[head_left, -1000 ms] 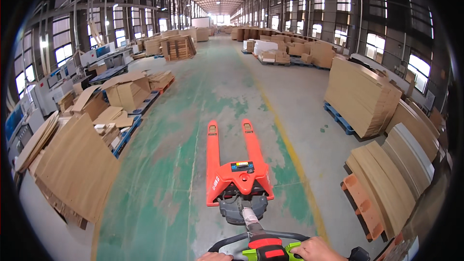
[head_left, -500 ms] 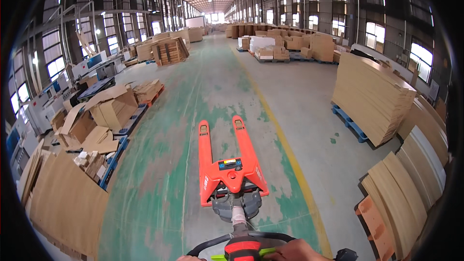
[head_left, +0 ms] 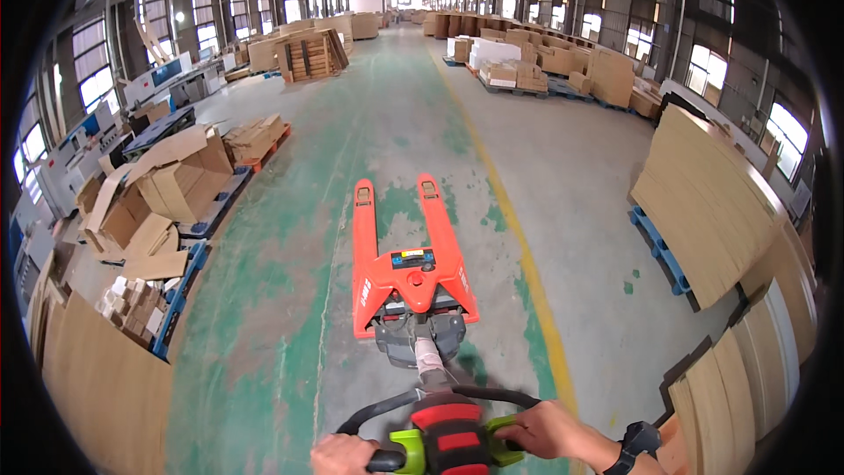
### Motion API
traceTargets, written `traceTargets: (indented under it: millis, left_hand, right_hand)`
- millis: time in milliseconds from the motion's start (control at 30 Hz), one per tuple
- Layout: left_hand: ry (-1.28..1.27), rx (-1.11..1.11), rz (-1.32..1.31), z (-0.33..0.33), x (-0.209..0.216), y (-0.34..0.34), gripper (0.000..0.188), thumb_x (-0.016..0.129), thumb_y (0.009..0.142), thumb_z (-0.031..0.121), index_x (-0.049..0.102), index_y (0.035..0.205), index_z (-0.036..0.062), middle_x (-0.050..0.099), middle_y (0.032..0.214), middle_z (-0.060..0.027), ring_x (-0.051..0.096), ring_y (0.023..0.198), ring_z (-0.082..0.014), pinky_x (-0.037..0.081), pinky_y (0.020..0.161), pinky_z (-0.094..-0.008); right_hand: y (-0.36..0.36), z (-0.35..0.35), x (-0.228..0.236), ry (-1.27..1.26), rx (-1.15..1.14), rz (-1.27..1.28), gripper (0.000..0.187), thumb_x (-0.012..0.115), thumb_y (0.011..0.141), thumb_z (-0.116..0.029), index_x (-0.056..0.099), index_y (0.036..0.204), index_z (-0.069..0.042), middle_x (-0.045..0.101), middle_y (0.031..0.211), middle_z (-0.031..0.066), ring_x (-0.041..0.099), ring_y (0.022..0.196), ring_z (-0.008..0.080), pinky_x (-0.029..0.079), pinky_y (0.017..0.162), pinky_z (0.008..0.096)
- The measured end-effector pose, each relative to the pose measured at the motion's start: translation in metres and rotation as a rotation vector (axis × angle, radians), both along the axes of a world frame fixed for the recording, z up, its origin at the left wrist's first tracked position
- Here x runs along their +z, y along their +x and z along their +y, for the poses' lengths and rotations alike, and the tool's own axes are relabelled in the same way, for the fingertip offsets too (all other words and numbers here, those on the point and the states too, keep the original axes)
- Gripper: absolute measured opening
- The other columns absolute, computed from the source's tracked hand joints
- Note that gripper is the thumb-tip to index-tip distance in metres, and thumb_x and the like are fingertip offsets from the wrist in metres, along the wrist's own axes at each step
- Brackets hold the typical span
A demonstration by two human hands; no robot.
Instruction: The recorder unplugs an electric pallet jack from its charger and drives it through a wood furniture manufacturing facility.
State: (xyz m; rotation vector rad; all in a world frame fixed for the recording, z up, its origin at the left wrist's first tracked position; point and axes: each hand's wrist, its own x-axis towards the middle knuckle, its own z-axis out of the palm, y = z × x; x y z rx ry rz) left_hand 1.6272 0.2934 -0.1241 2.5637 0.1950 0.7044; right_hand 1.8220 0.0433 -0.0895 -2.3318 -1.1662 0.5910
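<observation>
In front of me stands an orange-red pallet truck (head_left: 404,286), its two bare forks pointing away down the aisle. Its control handle (head_left: 450,440), red and black with green side pieces, rises toward me at the lower edge. My left hand (head_left: 343,455) is closed around the black grip left of the handle's head. On the other side my right hand (head_left: 547,431) is closed at the right grip, fingers by the green piece; part of that grip is hidden under it. A black watch (head_left: 637,449) sits on my right wrist.
Cartons (head_left: 180,180) and flat cardboard on pallets line the left. At right, a tall stack of brown sheets (head_left: 708,202) rests on a blue pallet (head_left: 659,251), with more boards (head_left: 734,396) nearer. A yellow line (head_left: 519,251) runs along the green floor; a wooden crate (head_left: 312,54) stands farther off.
The view has tilted down, so both hands and the handle show more fully. Side stacks have shifted outward and look slightly nearer. Both hands stay on the handle.
</observation>
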Motion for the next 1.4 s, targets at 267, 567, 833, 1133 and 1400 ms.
traceTargets:
  millis: [267,567,833,1133,1400]
  left_hand:
    - [-0.06,-0.087,-0.026,0.073,-0.027,0.232,0.02,0.071,0.06,0.013,0.058,0.075,0.0097,0.055,0.069,-0.0111,0.057,0.066,-0.0339,0.045,0.058,-0.0447]
    - [0.032,0.025,-0.056,0.263,-0.02,0.445,0.02,0.068,0.061,0.011,0.064,0.081,0.0102,0.059,0.071,-0.0111,0.059,0.065,-0.0339,0.046,0.058,-0.0431]
    - [0.085,0.16,0.073,0.439,-0.018,0.645,0.023,0.068,0.058,0.011,0.062,0.079,0.0115,0.059,0.074,-0.0095,0.059,0.071,-0.0338,0.045,0.063,-0.0454]
    - [0.082,0.078,-0.05,0.597,-0.028,0.883,0.016,0.068,0.063,0.015,0.062,0.078,0.0117,0.057,0.068,-0.0095,0.058,0.061,-0.0323,0.044,0.053,-0.0438]
    - [0.177,-0.015,-0.132,0.756,-0.049,1.082,0.016,0.069,0.066,0.017,0.06,0.078,0.0117,0.055,0.066,-0.0067,0.057,0.058,-0.0275,0.044,0.05,-0.0402]
  right_hand:
    - [0.251,0.063,-0.033,-0.028,0.004,-0.146,0.048,0.054,0.093,-0.047,0.066,0.069,-0.006,0.062,0.063,0.0153,0.059,0.061,0.0398,0.045,0.054,0.0468]
    - [0.462,0.278,-0.011,-0.082,0.014,-0.009,0.045,0.05,0.095,-0.051,0.07,0.078,-0.015,0.064,0.068,0.012,0.061,0.066,0.0364,0.048,0.056,0.0431]
    - [0.662,0.457,-0.005,-0.12,0.037,0.072,0.046,0.045,0.096,-0.053,0.072,0.083,-0.018,0.066,0.073,0.0104,0.062,0.067,0.0362,0.048,0.057,0.0431]
    - [0.905,0.615,-0.007,-0.193,0.045,-0.008,0.03,0.052,0.094,-0.039,0.074,0.086,-0.02,0.066,0.07,0.0106,0.062,0.067,0.0347,0.048,0.057,0.0424]
    - [1.091,0.753,-0.033,-0.193,0.058,-0.096,0.031,0.046,0.094,-0.039,0.075,0.095,-0.027,0.066,0.069,0.0093,0.063,0.067,0.0333,0.049,0.057,0.0441]
